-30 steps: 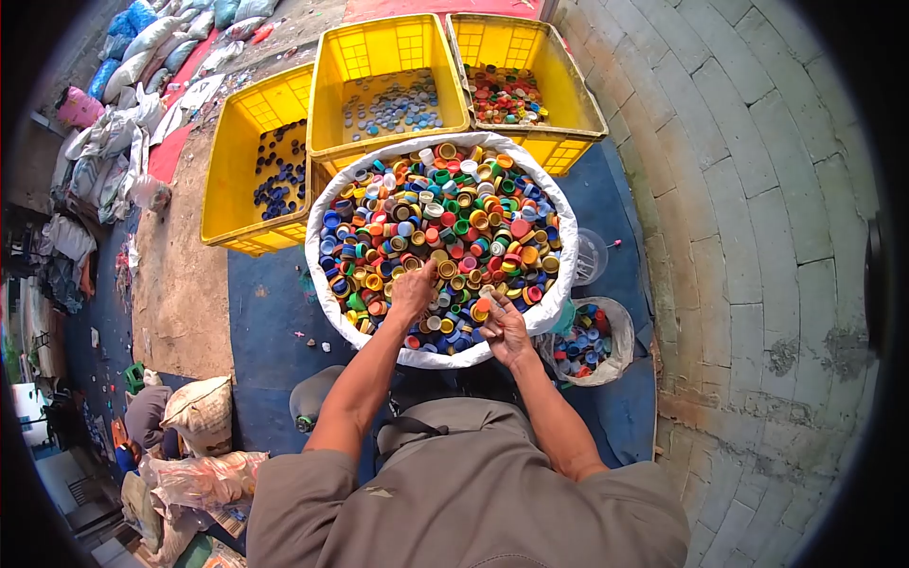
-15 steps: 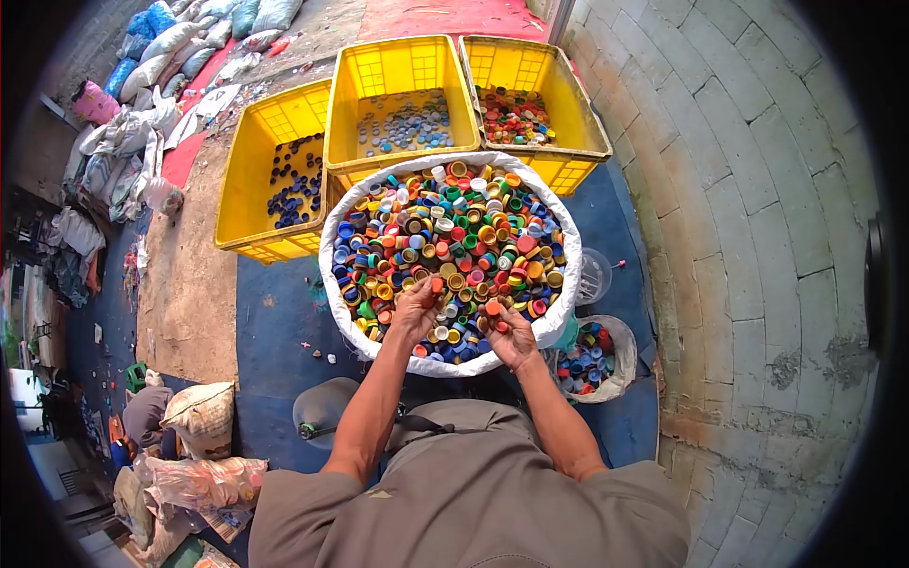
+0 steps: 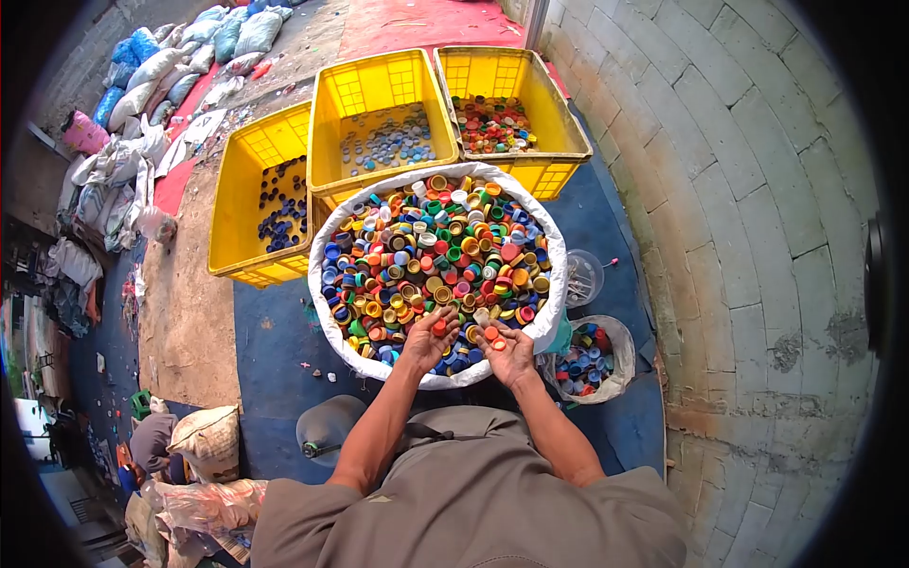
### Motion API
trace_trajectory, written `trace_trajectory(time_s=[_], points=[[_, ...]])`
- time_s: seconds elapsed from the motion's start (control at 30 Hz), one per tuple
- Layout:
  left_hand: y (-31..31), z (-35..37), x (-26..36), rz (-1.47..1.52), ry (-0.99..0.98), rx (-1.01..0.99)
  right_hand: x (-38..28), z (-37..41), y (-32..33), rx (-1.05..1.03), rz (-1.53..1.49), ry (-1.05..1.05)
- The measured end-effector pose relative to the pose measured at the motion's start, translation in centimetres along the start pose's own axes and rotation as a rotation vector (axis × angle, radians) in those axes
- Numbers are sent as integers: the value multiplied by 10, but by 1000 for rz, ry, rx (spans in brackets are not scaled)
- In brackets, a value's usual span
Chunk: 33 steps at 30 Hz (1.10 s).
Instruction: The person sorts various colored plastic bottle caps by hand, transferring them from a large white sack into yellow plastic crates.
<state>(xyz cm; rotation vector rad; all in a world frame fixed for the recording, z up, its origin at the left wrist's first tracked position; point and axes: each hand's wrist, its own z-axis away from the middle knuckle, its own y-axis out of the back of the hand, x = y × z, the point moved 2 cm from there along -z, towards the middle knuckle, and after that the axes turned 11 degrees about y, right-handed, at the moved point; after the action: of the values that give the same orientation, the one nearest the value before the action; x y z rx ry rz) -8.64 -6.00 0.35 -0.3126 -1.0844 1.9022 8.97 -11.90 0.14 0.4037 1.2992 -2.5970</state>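
A big round sack with a white rolled rim (image 3: 327, 312) is full of mixed bottle caps (image 3: 445, 237). Over its near part, my left hand (image 3: 429, 343) is turned up with a red cap (image 3: 438, 328) held in its curled fingers. Just to the right, my right hand (image 3: 508, 356) lies palm up, holding red caps (image 3: 491, 333) on the palm and fingers. The two hands are apart, above the caps nearest my body.
Behind the sack stand three yellow crates: dark blue caps in the left one (image 3: 232, 204), pale blue in the middle one (image 3: 327, 114), red and orange in the right one (image 3: 568, 142). A small sack (image 3: 620, 364), a clear tub (image 3: 592, 270) and a block wall (image 3: 748, 237) are rightward.
Both hands have moved slightly down toward my body and turned more palm up, with red caps in them. The view has shifted, so the crates and sack appear lower and further left.
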Motion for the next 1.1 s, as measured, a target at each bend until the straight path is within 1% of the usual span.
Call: trace_trajectory(time_s=[0.1,0.17,0.2,0.27,0.3,0.33,0.37,0.4,0.43,0.47,0.5,0.53,0.57,0.67,0.7,0.8,0.87,0.93,1.07,1.1], points=[[-1,-11,-8,0,34,45,-7,5,7,55,9,31],[-5,-21,-11,4,54,82,-12,3,11,141,-20,41],[-11,-26,-10,9,59,58,-15,1,13,175,-41,44],[-23,-42,-10,75,74,134,-23,-12,13,217,-1,98],[-27,-59,-6,119,92,83,-27,-22,13,238,19,123],[-32,-79,1,164,109,33,-33,-45,19,188,22,143],[-67,-84,13,154,81,150,-42,-73,19,144,-33,129],[-75,-115,30,104,39,-14,-67,-55,-55,117,-41,234],[-120,-117,49,201,25,-67,-83,-76,-77,-10,-166,210],[-151,-130,71,206,-60,-166,-105,-77,-119,-147,-242,225],[-199,-112,89,199,-104,-230,-123,-96,-142,-360,-314,208],[-219,-117,109,163,-167,-338,-141,-73,-191,-311,-222,300],[-231,-118,124,125,-228,-445,-152,-88,-200,-416,-244,356],[-242,-96,142,134,-269,-321,-162,-82,-225,-345,-263,408],[-228,-92,142,158,-260,-279,-163,-89,-212,-424,-194,393],[-153,-90,136,176,-295,-95,-145,-81,-172,-297,-135,395],[-101,-74,120,84,-310,1,-129,-76,-128,-214,-39,360],[-54,-55,103,125,-283,169,-108,-66,-85,-127,211,429],[23,-9,61,47,-337,361,-65,-41,-16,62,694,449],[33,5,50,32,-333,394,-55,-31,-9,60,788,448]])
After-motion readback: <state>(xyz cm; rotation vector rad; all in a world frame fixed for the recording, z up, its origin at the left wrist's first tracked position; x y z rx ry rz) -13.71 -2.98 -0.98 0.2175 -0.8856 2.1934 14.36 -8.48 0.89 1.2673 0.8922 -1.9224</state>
